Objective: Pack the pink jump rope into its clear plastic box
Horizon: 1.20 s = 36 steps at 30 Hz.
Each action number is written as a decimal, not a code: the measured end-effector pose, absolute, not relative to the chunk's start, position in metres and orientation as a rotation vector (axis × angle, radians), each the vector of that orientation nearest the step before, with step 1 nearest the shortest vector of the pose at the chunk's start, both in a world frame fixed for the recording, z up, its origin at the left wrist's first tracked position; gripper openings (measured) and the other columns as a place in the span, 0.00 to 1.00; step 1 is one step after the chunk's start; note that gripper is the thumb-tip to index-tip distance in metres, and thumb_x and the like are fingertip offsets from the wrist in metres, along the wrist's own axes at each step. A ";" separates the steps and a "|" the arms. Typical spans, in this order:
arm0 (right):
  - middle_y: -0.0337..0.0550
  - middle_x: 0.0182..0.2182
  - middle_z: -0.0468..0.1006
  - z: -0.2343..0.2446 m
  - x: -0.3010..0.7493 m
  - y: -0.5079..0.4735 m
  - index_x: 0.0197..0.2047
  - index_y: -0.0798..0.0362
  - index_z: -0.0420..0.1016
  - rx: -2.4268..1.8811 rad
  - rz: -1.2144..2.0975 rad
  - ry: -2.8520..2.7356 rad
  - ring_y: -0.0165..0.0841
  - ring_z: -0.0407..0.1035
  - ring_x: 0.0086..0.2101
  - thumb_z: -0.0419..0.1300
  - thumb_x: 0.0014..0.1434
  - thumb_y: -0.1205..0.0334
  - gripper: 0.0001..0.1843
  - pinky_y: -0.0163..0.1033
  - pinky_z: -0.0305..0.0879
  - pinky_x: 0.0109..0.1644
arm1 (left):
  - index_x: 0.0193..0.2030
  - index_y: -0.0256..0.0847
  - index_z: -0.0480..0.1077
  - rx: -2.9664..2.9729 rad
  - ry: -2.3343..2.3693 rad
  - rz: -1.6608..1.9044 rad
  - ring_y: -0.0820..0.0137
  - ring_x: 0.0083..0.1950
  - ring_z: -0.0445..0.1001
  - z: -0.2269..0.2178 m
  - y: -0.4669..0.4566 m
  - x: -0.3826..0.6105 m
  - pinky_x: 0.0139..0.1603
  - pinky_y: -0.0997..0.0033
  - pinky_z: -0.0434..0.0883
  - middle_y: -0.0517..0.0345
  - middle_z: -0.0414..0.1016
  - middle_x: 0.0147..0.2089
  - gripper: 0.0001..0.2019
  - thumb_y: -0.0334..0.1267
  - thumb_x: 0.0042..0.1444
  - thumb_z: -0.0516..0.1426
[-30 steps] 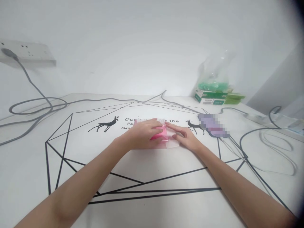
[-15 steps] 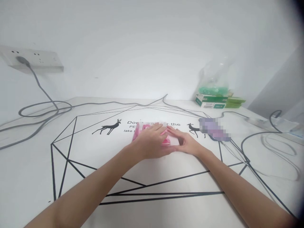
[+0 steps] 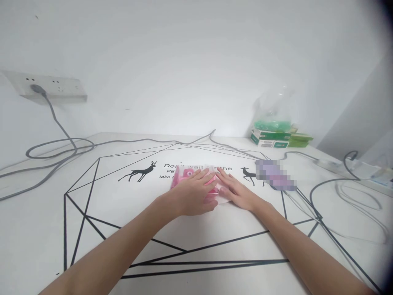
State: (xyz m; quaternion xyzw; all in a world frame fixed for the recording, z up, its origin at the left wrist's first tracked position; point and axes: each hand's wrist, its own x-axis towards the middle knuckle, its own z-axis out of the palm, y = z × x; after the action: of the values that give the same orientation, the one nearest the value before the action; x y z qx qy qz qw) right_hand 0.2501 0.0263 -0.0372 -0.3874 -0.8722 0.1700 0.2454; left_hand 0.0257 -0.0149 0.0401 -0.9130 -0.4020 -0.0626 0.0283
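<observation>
A pink item in a clear plastic bag (image 3: 186, 174) lies on the white table, mostly covered by my hands; its exact kind is hidden. My left hand (image 3: 192, 194) rests across it palm down, fingers stretched out towards the right. On the bag's right side, my right hand (image 3: 238, 192) lies with its fingers extended over the pale, see-through end of the plastic (image 3: 224, 200). The fingertips of both hands come close together above the bag. Neither hand is wrapped round anything.
A phone-like purple blurred object (image 3: 276, 175) lies right of my hands. Green-and-white boxes (image 3: 270, 138) with a plastic bag (image 3: 272, 119) on top stand at the back right. Grey cables (image 3: 144, 140) run along the back from a wall socket (image 3: 53, 87); more cables lie at right.
My right hand has flattened; its thumb and fingers formed an arch at the bag's end before. My left thumb has drawn back from the right hand. The view has tilted up slightly.
</observation>
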 end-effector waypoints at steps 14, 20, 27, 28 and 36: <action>0.46 0.71 0.48 -0.042 0.245 0.056 0.74 0.44 0.40 -1.225 0.488 -2.346 0.43 0.42 0.69 0.52 0.65 0.54 0.38 0.63 0.29 0.71 | 0.54 0.44 0.71 -2.916 -0.977 -0.365 0.54 0.68 0.60 0.033 0.003 0.007 0.67 0.47 0.56 0.48 0.65 0.66 0.22 0.51 0.56 0.60; 0.44 0.66 0.63 -0.035 0.237 0.075 0.73 0.43 0.44 -1.151 0.494 -2.343 0.44 0.62 0.62 0.51 0.61 0.66 0.40 0.68 0.31 0.69 | 0.56 0.42 0.70 -2.926 -0.810 -0.488 0.56 0.69 0.60 0.025 0.014 0.001 0.71 0.49 0.51 0.48 0.67 0.65 0.25 0.52 0.55 0.61; 0.46 0.56 0.75 -0.048 0.229 0.076 0.72 0.45 0.48 -1.047 0.394 -2.259 0.44 0.69 0.56 0.52 0.59 0.68 0.39 0.68 0.47 0.67 | 0.54 0.40 0.70 -2.964 -0.818 -0.522 0.56 0.67 0.62 0.023 0.016 0.003 0.71 0.48 0.51 0.46 0.66 0.65 0.27 0.55 0.53 0.63; 0.46 0.56 0.75 -0.049 0.228 0.075 0.73 0.46 0.46 -1.044 0.374 -2.272 0.44 0.69 0.57 0.52 0.60 0.68 0.39 0.67 0.48 0.67 | 0.55 0.40 0.70 -2.967 -0.814 -0.525 0.56 0.67 0.62 0.023 0.017 0.003 0.71 0.48 0.50 0.45 0.66 0.65 0.27 0.55 0.53 0.63; 0.54 0.58 0.73 -0.044 0.226 0.057 0.68 0.55 0.59 -1.133 0.015 -2.303 0.43 0.66 0.60 0.48 0.65 0.66 0.28 0.58 0.51 0.70 | 0.55 0.39 0.69 -2.885 -0.700 -0.536 0.57 0.63 0.66 0.027 0.016 0.004 0.71 0.48 0.52 0.46 0.71 0.59 0.25 0.52 0.56 0.61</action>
State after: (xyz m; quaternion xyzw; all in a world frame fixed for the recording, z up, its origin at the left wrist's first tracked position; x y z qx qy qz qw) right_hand 0.2262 0.0569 -0.0443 -0.4232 -0.8604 0.0055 0.2838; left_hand 0.0043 0.0156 0.0268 -0.9545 -0.2314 -0.1774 0.0622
